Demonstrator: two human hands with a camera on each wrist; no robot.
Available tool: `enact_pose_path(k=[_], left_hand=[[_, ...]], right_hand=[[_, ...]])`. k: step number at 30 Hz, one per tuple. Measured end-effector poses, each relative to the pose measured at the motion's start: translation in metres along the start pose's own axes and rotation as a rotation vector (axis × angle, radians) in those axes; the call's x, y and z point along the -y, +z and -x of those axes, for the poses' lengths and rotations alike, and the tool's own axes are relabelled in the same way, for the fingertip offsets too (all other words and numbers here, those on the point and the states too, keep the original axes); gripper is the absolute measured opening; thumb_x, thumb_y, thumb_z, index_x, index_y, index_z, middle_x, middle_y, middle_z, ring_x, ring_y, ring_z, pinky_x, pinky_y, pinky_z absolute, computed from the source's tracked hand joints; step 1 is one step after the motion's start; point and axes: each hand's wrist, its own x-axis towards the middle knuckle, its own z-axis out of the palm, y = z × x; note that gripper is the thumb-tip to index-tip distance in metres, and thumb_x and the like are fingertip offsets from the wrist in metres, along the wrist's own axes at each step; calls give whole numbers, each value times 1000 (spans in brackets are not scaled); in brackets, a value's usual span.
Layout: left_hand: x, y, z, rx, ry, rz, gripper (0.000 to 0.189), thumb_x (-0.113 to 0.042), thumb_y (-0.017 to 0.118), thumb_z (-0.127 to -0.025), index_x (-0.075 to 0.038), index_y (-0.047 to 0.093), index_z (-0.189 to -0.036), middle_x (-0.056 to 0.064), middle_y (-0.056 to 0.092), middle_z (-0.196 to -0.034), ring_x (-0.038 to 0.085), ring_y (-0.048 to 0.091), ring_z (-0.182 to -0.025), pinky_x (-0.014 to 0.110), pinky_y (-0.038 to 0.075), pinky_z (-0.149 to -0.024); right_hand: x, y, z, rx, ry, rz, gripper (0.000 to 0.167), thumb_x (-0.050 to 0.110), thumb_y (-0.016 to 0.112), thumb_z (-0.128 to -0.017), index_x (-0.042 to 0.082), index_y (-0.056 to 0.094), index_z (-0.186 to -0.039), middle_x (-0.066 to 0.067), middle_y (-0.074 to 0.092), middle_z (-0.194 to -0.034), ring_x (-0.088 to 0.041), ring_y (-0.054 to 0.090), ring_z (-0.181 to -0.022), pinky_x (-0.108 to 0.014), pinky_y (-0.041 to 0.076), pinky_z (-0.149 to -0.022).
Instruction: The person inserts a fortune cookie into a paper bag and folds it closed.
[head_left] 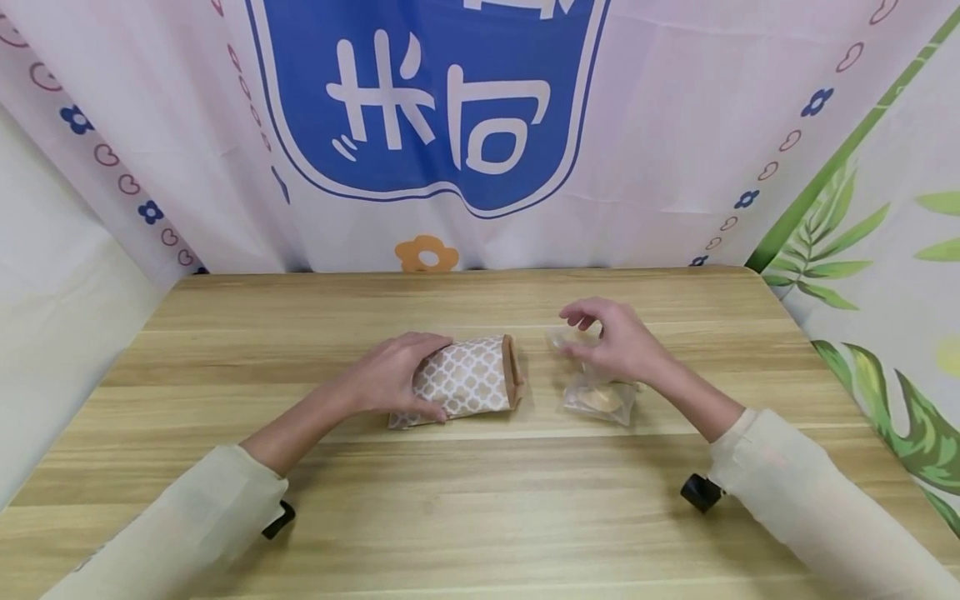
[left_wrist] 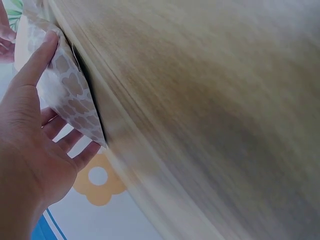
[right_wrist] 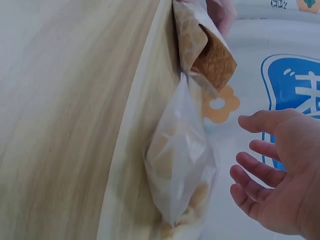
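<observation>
A brown paper bag (head_left: 476, 375) with a white lattice pattern lies on its side on the wooden table, its mouth gaping to the right. My left hand (head_left: 390, 375) grips its closed end, thumb on the near side and fingers on the far side. To the right of that bag are small translucent plastic packets. The nearer packet (head_left: 600, 398) shows pale yellow pieces inside; another packet (head_left: 558, 337) is partly hidden by my right hand (head_left: 618, 342). In the right wrist view, that hand hovers beside a packet (right_wrist: 182, 155) with its fingers loosely bent and nothing in them.
The wooden table (head_left: 450, 517) ends at a printed curtain (head_left: 652, 225) along its far edge. A leaf-patterned cloth (head_left: 847, 242) hangs on the right side. Small black fittings (head_left: 701, 492) stick out below the sleeves.
</observation>
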Motion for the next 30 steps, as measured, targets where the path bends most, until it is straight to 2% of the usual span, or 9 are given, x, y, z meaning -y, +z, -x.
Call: enact_pose_path(k=[6,12,20,26,30], left_hand=[[0,-1,0,3,2,-3,111,-56,94,-67,4,50,-149,22,56,-148,40,53,-136,55,41,-116],[0,-1,0,8,1,-6,111,-56,94,-67,3,50,-149,21,56,-148,40,53,-136,56,42,-116],[-1,-1,0,6,-4,-3,111,-56,94,-67,3,50,-149,21,55,-149,40,52,-137,56,42,-116],[-1,-1,0,3,6,-13,112,-57,93,-66,4,50,-149,21,55,-149,40,52,-137,55,41,-116],[0,-1,0,3,10,-14,112,-57,93,-66,4,50,-149,22,55,-149,40,53,-136,55,41,-117]], right_hand=[[-7,-2,-4,2,74,101,51,15,84,-87,-7,65,-129,-26,68,-124,-41,63,-114,-57,53,-97],[-10,1,-8,8,186,218,66,34,83,-88,-4,61,-137,-26,64,-129,-42,61,-118,-57,53,-97],[-14,5,-9,53,235,252,75,45,80,-89,-4,57,-141,-26,62,-133,-43,59,-120,-58,53,-97],[-16,6,-9,100,297,270,92,54,75,-90,-8,44,-151,-31,56,-140,-46,55,-128,-60,50,-102],[-16,6,-10,134,348,270,100,56,76,-88,-8,37,-155,-35,47,-148,-50,49,-134,-63,47,-106]])
